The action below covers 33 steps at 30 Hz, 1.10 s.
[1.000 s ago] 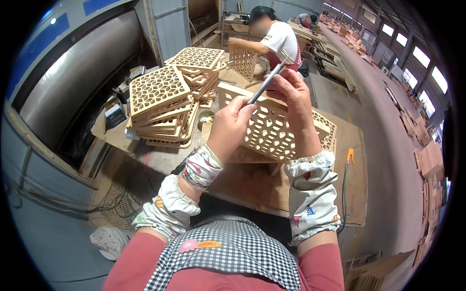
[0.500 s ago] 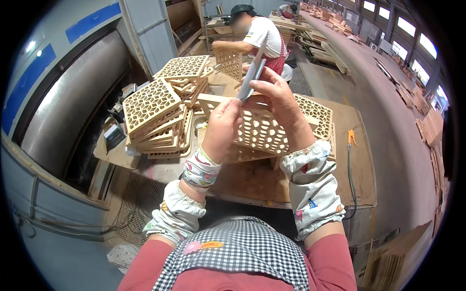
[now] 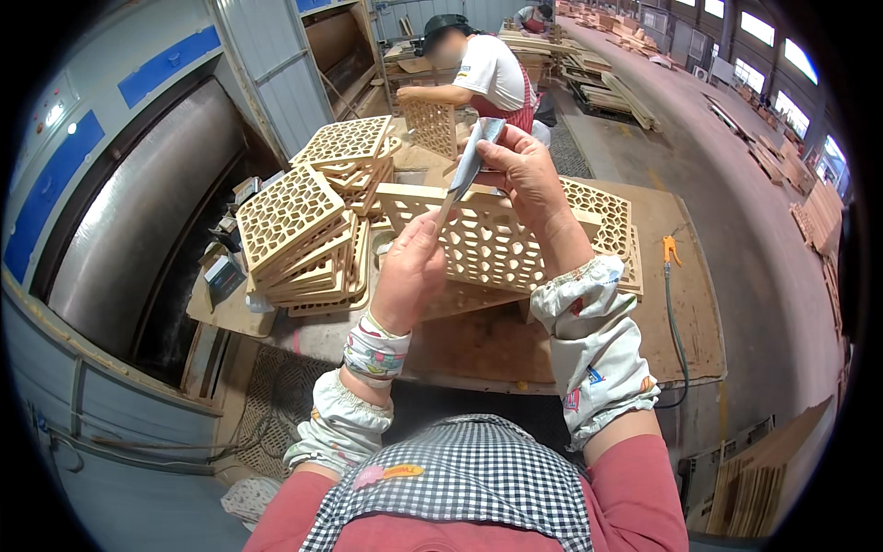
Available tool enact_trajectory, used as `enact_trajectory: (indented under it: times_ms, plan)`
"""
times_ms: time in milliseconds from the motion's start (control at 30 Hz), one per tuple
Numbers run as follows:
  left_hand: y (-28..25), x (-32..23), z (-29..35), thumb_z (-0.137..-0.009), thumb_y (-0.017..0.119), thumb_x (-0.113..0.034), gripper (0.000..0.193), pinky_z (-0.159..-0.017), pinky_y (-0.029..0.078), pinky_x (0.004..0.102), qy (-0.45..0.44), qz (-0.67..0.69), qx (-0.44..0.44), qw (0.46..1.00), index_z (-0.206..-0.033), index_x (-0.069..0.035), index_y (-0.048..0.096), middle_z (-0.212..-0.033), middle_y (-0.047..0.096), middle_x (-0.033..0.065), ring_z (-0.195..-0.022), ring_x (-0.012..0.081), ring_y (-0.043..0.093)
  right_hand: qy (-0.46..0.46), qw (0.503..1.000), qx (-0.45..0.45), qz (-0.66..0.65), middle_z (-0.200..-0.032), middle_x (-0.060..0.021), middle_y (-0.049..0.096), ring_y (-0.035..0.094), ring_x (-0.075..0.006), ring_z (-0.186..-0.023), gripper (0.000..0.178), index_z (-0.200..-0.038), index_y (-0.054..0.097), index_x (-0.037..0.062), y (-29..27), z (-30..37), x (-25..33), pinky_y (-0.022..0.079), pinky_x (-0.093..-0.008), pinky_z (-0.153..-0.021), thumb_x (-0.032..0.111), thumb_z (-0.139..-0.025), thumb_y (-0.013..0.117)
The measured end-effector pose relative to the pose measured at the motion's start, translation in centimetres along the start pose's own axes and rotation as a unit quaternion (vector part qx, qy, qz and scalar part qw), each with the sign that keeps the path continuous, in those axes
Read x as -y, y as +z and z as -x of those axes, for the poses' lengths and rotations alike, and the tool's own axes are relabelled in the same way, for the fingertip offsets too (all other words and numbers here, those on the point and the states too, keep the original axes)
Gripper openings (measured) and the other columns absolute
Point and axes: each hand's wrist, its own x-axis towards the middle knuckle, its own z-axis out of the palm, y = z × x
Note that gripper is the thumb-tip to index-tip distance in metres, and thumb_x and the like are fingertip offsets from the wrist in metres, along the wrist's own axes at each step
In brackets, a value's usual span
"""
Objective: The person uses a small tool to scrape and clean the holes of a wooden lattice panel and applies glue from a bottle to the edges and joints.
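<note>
Both my hands are raised over the table around a folded grey sheet [image 3: 467, 167] that looks like sandpaper. My right hand [image 3: 522, 175] pinches its upper part between thumb and fingers. Lower down, my left hand [image 3: 411, 267] is closed on the narrow, pale end of the same piece. Behind and below the hands, a pale wooden lattice panel [image 3: 492, 250] stands on edge, its holes facing me. Its middle is partly covered by my hands.
Stacked lattice panels [image 3: 290, 216] fill the table's left side. More lattice panels [image 3: 598, 207] lie at the right. An orange air gun [image 3: 672, 250] with a hose rests on the wooden tabletop [image 3: 644, 340]. Across the table a co-worker [image 3: 492, 74] holds another panel [image 3: 430, 127].
My left hand has moved down and left along the grey sheet, away from my right. The sheet now slants, its lower end drawn out toward my left hand.
</note>
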Motion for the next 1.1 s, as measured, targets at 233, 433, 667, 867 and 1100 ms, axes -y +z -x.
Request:
enact_trajectory:
  times_ms: [233, 433, 667, 867, 1100]
  plan:
    - [0.5, 0.2, -0.4, -0.115, 0.052, -0.031, 0.033, -0.047, 0.023, 0.0211, 0.056, -0.112, -0.038, 0.991, -0.133, -0.007, 0.066, -0.065, 0.037, -0.0115, -0.052, 0.0012, 0.028, 0.013, 0.999, -0.027, 0.017, -0.104, -0.0058, 0.076, 0.076, -0.0164, -0.092, 0.019, -0.117, 0.069, 0.0034, 0.4, 0.1, 0.3, 0.068, -0.0369, -0.083, 0.012, -0.1, 0.074]
    - [-0.1, 1.8, -2.4, -0.113, 0.056, -0.022, 0.021, -0.048, 0.023, 0.0189, 0.072, -0.132, -0.033, 0.988, -0.118, -0.007, 0.069, -0.068, 0.042, -0.0136, -0.054, -0.002, 0.032, 0.027, 0.999, 0.031, 0.012, -0.115, -0.0119, 0.077, 0.077, -0.0205, -0.101, 0.025, -0.124, 0.068, 0.0006, 0.0, 0.0, 0.2, 0.066, -0.0369, -0.09, 0.012, -0.102, 0.073]
    - [1.0, 1.6, -2.6, -0.114, 0.054, -0.025, 0.022, -0.044, 0.023, 0.0208, 0.046, -0.107, -0.021, 0.993, -0.113, -0.009, 0.067, -0.062, 0.04, -0.0117, -0.049, -0.0003, 0.031, 0.05, 0.997, 0.063, -0.02, -0.131, -0.0157, 0.072, 0.075, -0.0241, -0.115, 0.043, -0.147, 0.058, -0.0013, 0.2, 0.6, 0.2, 0.063, -0.0386, -0.098, 0.018, -0.109, 0.064]
    - [0.7, 2.1, -3.1, -0.114, 0.054, -0.026, 0.025, -0.042, 0.023, 0.0214, 0.049, -0.096, -0.025, 0.994, -0.117, -0.007, 0.069, -0.063, 0.044, -0.0115, -0.046, -0.0002, 0.033, 0.078, 0.989, 0.107, -0.06, -0.143, -0.019, 0.065, 0.069, -0.0277, -0.128, 0.051, -0.155, 0.049, 0.0004, -0.3, 0.6, 0.9, 0.062, -0.0435, -0.104, 0.016, -0.109, 0.063]
    - [-0.1, 4.0, -4.3, -0.115, 0.053, -0.025, 0.027, -0.045, 0.025, 0.0207, 0.101, -0.183, -0.04, 0.977, -0.124, -0.005, 0.07, -0.064, 0.044, -0.0124, -0.049, -0.001, 0.035, 0.08, 0.993, 0.08, -0.03, -0.129, -0.0182, 0.073, 0.075, -0.0296, -0.114, 0.05, -0.151, 0.053, 0.0005, -0.1, 0.4, 1.0, 0.066, -0.041, -0.095, 0.013, -0.105, 0.068]
